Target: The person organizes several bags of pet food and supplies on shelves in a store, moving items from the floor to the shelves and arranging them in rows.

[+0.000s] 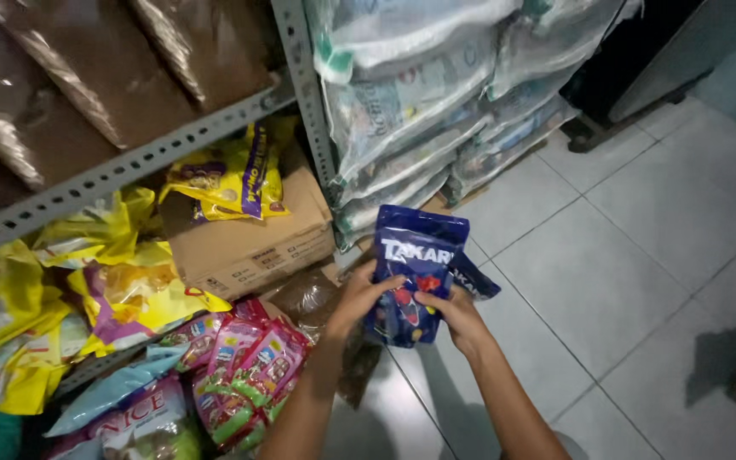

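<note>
We've got the blue pouch [413,273] upright over the tiled floor [623,281], just off the shelf's [129,166] front edge. Left hand [359,298] & right hand [453,311] both curled on its lower half, thumbs in front. Glossy film, so a light pinch may let it slip to the floor.
</note>
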